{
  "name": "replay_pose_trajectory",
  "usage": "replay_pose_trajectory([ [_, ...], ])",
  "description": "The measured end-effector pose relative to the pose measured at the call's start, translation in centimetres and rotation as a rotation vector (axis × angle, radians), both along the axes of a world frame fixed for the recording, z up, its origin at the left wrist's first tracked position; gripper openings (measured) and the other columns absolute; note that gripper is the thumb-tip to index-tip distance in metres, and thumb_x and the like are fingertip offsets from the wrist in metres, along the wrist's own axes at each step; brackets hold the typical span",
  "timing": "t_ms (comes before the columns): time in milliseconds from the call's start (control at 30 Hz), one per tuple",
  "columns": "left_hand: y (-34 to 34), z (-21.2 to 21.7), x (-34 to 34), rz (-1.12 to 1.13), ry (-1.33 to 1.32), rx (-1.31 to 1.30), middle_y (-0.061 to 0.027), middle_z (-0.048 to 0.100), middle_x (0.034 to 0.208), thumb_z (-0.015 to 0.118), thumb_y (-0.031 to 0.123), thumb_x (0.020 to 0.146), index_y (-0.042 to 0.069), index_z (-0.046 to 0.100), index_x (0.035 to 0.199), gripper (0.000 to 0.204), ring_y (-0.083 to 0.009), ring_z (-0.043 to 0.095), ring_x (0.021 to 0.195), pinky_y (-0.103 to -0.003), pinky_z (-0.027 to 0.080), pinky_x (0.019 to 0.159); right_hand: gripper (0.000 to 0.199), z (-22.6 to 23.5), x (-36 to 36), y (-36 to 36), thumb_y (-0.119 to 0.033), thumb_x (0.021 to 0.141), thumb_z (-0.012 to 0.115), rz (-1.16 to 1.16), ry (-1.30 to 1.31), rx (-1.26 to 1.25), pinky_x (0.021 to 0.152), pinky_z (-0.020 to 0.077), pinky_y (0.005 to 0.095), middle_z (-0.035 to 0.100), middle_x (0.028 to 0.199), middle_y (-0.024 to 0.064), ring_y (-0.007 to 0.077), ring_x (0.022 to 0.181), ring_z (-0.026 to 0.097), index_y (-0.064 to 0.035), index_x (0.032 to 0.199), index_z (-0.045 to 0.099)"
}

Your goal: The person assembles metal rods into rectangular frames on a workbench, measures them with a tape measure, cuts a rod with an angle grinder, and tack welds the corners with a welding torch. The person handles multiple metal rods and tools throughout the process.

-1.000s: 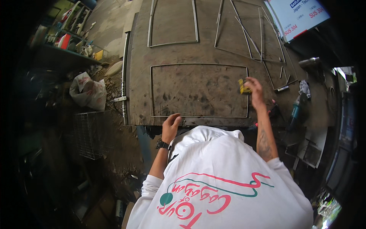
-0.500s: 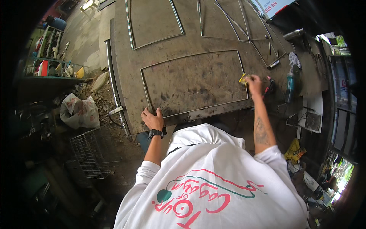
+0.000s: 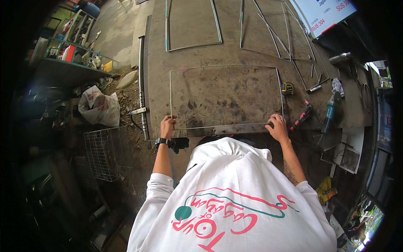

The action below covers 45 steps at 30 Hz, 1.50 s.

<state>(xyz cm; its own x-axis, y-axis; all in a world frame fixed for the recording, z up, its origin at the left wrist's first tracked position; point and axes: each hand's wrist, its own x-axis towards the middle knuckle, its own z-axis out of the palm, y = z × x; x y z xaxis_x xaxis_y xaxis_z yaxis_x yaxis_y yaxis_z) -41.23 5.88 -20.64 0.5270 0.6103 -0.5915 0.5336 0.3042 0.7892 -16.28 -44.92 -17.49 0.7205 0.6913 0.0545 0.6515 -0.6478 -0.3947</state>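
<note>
A rectangular frame of thin metal rod [image 3: 223, 66] lies flat on the worn brown worktable, just in front of me. My left hand [image 3: 167, 127] grips its near left corner, fingertips pinched on the rod. At the near right corner my right hand [image 3: 278, 128] has its thumb and fingers bent round the rod; the exact grip is partly hidden. Beyond the frame's right side rests a yellow and black tape measure [image 3: 287, 88]. Further right are a tool with a red and black handle [image 3: 301, 116] and a teal angle grinder [image 3: 329, 113].
More rod frames [image 3: 193, 46] lie at the table's far side, with loose rods and short pieces at far right. A metal cylinder [image 3: 340, 58] and a rag [image 3: 337, 87] sit near the right edge. Left of the table are a shiny pipe [image 3: 142, 84], a white bag [image 3: 99, 107] and a wire cage [image 3: 100, 153].
My right hand has let go of the tape measure, which now lies on the table, and has come nearer to the frame's corner. My left hand now pinches the opposite corner.
</note>
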Motion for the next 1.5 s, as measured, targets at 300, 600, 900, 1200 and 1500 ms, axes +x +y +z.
replay_pose_trajectory([
  [300,2.3,10.1,5.1,0.060,0.055,-0.252,0.0082,0.040,0.063,0.058,0.036,0.106,0.014,0.054,0.086,0.030,-0.0063,0.031,0.047,-0.026,0.023,0.043,0.033,12.8,6.7,-0.5,-0.029,0.079,0.087,0.150,-0.201,0.249,0.070,0.0464,0.0431,0.062,0.078,0.0080,0.0326,0.073,0.060,-0.0073,0.082,0.062],
  [600,3.6,16.0,7.2,-0.019,0.156,-0.245,0.0084,0.041,0.064,0.051,0.026,0.108,0.007,0.059,0.092,0.027,-0.0055,0.028,0.049,-0.025,0.021,0.043,0.044,21.1,12.2,2.7,-0.038,0.077,0.091,0.129,-0.499,0.539,0.058,0.0407,0.0358,0.049,0.069,0.0041,0.0222,0.061,0.047,-0.0074,0.078,0.060],
  [900,1.2,16.4,6.1,0.182,-0.008,-0.267,0.0084,0.044,0.065,0.047,0.020,0.110,0.007,0.059,0.093,0.024,-0.0039,0.031,0.048,-0.023,0.023,0.040,0.042,23.2,13.0,4.8,-0.034,0.081,0.091,0.040,-0.545,0.598,0.054,0.0351,0.0327,0.044,0.066,0.0014,0.0178,0.057,0.039,-0.0064,0.077,0.060],
  [1200,1.0,13.6,4.8,0.213,-0.176,-0.048,0.0095,0.045,0.066,0.055,0.031,0.110,0.008,0.063,0.094,0.029,-0.0017,0.036,0.051,-0.022,0.027,0.043,0.041,21.1,13.0,4.0,-0.032,0.077,0.092,0.145,-0.494,0.508,0.058,0.0407,0.0373,0.049,0.067,0.0047,0.0246,0.062,0.047,-0.0066,0.075,0.059],
  [1500,4.4,-1.7,2.0,0.111,-0.321,0.155,0.0067,0.049,0.075,0.055,0.036,0.111,0.005,0.068,0.106,0.034,-0.0053,0.042,0.066,-0.024,0.035,0.059,0.042,3.2,6.3,3.6,-0.040,0.081,0.085,0.094,-0.064,0.108,0.093,0.0492,0.0475,0.065,0.078,0.0120,0.0359,0.086,0.063,-0.0043,0.077,0.064],
])
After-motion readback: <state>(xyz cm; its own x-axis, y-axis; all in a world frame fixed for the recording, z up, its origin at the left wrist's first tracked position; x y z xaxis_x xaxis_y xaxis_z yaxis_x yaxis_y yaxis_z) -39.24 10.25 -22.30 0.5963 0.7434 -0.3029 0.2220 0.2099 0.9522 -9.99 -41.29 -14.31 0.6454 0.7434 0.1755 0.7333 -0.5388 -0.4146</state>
